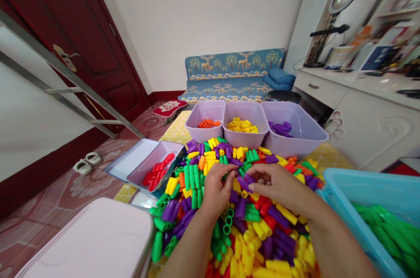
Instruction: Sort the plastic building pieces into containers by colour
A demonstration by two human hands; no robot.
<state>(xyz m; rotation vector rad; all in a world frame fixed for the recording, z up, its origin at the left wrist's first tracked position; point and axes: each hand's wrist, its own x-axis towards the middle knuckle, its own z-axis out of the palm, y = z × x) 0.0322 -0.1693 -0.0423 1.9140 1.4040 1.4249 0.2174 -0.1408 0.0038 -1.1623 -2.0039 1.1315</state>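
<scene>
- My right hand (pixel 274 184) pinches a purple piece (pixel 243 182) between thumb and fingers, over the mixed pile (pixel 252 212).
- My left hand (pixel 218 186) curls beside it; I cannot tell its grip.
- I judge the piece light, stiff, slightly slippery: hold its sides.
- Pile: smooth, plastic-looking, rounded tubes.

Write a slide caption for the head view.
Left hand and right hand over a mixed heap, the right pinching purple plastic; lilac bins beyond hold orange, yellow and purple pieces.
</scene>
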